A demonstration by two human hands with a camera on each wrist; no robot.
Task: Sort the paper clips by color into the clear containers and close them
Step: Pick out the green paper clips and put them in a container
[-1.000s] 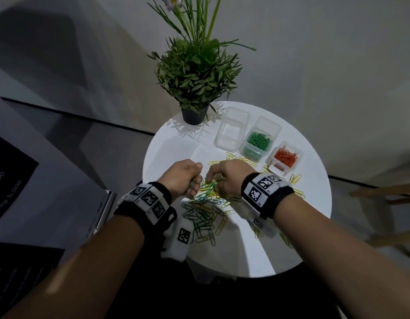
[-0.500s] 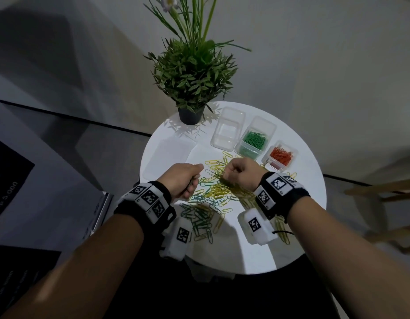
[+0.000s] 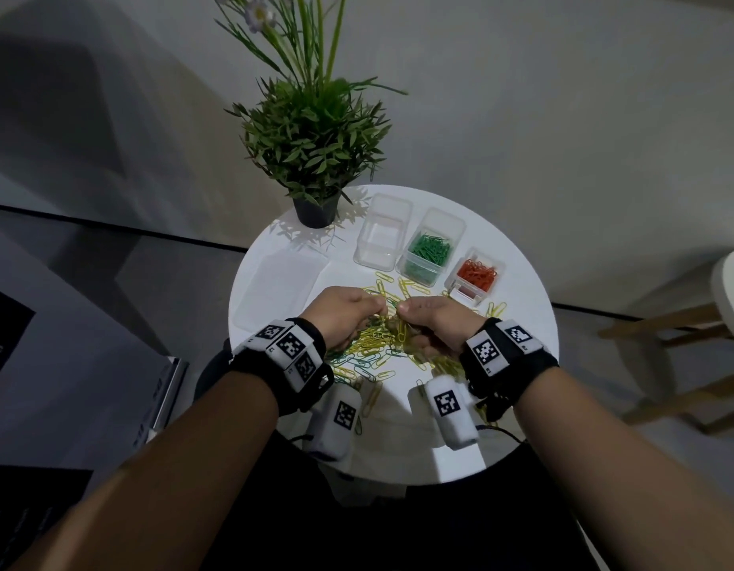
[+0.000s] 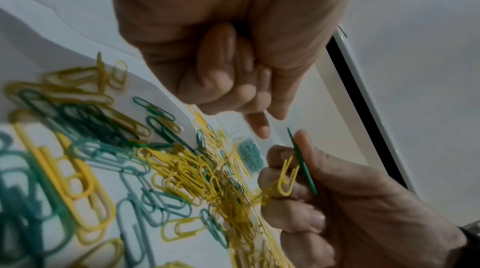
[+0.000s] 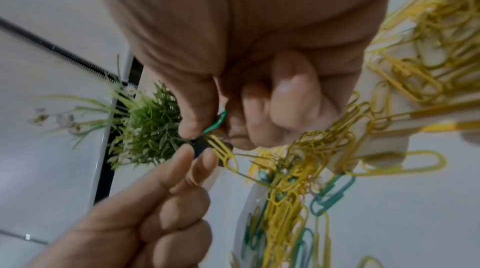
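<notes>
Green and yellow paper clips [image 3: 373, 348] lie tangled in a pile on the round white table [image 3: 518, 364]. Both hands meet just above the pile. My right hand [image 3: 433, 321] pinches a green paper clip [image 5: 217, 122] between thumb and forefinger, and a yellow clip [image 5: 224, 150] trailing a string of yellow ones hangs from it. My left hand [image 3: 344, 313] faces it with three fingers curled in. Its thumb and forefinger [image 5: 207, 158] reach close to the yellow clip, and I see nothing held. Behind stand an empty clear container [image 3: 384, 232], one with green clips [image 3: 429, 253] and one with orange clips [image 3: 478, 274].
A potted plant [image 3: 316, 210] stands at the table's far left edge. A flat clear lid [image 3: 281, 286] lies left of the hands. More yellow clips [image 3: 497, 309] are scattered near the orange container. A wooden stool [image 3: 687, 335] stands to the right of the table.
The right hand lifted off the pile toward the right, then came back to the left hand with the green clip pinched. The left hand stayed over the pile's left side.
</notes>
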